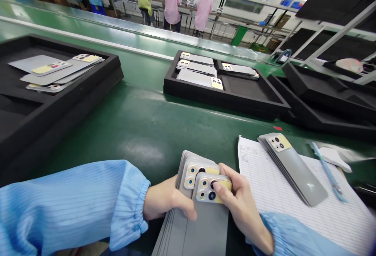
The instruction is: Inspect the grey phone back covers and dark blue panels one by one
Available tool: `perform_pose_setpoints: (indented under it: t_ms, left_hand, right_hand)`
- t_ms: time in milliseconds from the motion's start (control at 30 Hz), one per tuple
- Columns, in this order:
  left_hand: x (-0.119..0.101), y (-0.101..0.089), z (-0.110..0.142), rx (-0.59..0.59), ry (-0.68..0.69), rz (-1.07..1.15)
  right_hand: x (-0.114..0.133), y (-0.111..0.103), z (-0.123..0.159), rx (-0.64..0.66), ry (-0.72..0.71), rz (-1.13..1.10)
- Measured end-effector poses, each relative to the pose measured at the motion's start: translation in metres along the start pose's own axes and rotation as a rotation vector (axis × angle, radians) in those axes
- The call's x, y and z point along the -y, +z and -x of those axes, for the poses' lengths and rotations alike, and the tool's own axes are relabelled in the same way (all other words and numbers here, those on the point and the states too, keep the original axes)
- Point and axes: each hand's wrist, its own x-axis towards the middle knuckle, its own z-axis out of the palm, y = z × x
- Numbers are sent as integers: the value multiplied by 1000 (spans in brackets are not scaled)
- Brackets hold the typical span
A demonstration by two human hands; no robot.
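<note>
My left hand (pixel 173 200) is wrapped round the side of a fanned stack of grey phone back covers (pixel 173 224), its thumb lying on top. On that stack lies one more phone back cover (pixel 207 224), shifted to the right, with round camera rings and a yellow film patch. My right hand (pixel 242 201) pinches this top cover at its camera corner, thumb on the camera plate and fingers behind the edge. The lower ends of the covers run out of the picture. To the right, another stack of phone back covers (pixel 296 173) rests on a lined paper sheet (pixel 264 173).
A blue pen (pixel 329 171) lies on the paper. Black trays (pixel 188 87) with several covers stand ahead, and a large black tray (pixel 96 87) is at left. More black trays (pixel 331 111) are piled at right on the green bench (pixel 141 118). People stand in the background.
</note>
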Motion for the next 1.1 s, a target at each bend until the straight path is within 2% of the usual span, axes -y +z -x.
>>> perform_pose_setpoints:
  t_ms: [200, 400, 600, 867, 1100]
  left_hand:
    - [-1, 0, 1, 1, -42, 15]
    - [2, -1, 1, 2, -45, 14]
    - [1, -2, 1, 1, -64, 46]
    - [0, -2, 2, -9, -79, 67]
    - [-1, -1, 2, -12, -80, 71]
  right_hand:
    - [-1, -1, 0, 58, -12, -140]
    - [2, -1, 1, 40, 49, -77]
    - [5, -3, 0, 58, 17, -118]
    - [3, -5, -1, 92, 46, -154]
    - [4, -8, -1, 104, -5, -170]
